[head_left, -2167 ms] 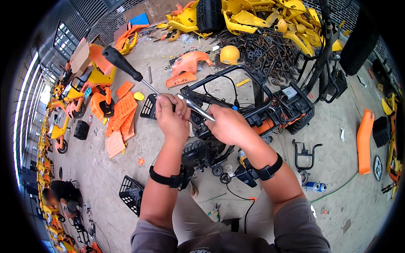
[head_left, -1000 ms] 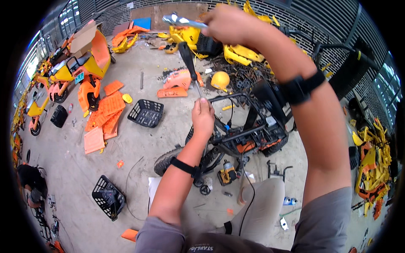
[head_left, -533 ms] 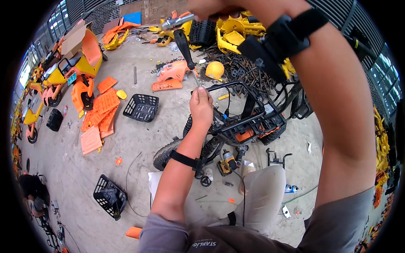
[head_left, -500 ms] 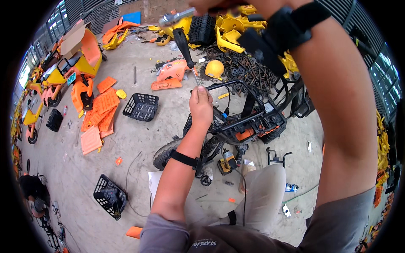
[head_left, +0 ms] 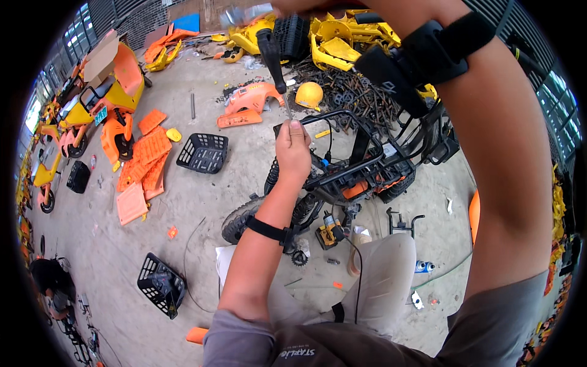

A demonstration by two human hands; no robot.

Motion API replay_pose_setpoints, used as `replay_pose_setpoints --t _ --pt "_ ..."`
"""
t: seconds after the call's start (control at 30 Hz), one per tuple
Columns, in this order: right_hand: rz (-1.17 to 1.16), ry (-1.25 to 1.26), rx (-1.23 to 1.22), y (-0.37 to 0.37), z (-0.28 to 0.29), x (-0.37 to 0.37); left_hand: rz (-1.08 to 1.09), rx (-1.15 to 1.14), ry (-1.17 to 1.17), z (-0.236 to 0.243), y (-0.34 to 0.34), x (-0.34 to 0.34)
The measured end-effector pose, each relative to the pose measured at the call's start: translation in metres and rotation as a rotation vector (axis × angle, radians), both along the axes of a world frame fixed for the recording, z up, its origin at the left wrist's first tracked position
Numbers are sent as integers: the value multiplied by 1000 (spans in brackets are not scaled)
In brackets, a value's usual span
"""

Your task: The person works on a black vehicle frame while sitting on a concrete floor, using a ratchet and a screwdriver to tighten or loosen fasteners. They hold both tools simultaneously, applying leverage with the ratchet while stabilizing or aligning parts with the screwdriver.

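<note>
Upright and slightly tilted, a black-handled screwdriver (head_left: pixel 270 60) stands with its thin shaft running down to my left hand (head_left: pixel 293 150). The fingers of that hand are closed round the lower shaft, against the end of a black tubular frame (head_left: pixel 342 177) of a stripped scooter. The screwdriver's tip is hidden behind the thumb. At the top edge my right hand (head_left: pixel 299 5), partly cut off, is closed on a silver metal tool (head_left: pixel 241 14). Motion blurs this tool, so its exact kind does not show. It is above and left of the screwdriver's handle.
A yellow cordless power tool (head_left: pixel 330 232) stands on the floor by my knee. Black baskets (head_left: pixel 202 153) and orange panels (head_left: pixel 147 158) lie to the left. A heap of dark metal parts (head_left: pixel 348 98) lies beyond the frame. At far left a person (head_left: pixel 52 284) crouches.
The silver tool in my right hand has moved up and slightly left, and is now blurred. My right forearm has shifted a little right. The left hand keeps its hold on the screwdriver.
</note>
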State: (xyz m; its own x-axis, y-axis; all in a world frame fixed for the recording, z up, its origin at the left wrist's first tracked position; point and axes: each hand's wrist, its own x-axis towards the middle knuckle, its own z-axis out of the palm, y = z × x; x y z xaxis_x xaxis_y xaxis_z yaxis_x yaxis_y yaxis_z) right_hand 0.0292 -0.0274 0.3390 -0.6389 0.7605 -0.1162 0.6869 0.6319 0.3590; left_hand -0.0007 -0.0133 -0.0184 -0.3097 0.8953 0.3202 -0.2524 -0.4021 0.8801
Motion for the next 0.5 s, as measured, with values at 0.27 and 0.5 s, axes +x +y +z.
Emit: replay_pose_setpoints --t 0.27,0.5 --pt "-116 29 366 -17 11 48 -146 56 -82 0 -3 14" --pt "-99 769 235 -46 -27 114 -109 206 220 -8 -10 0"
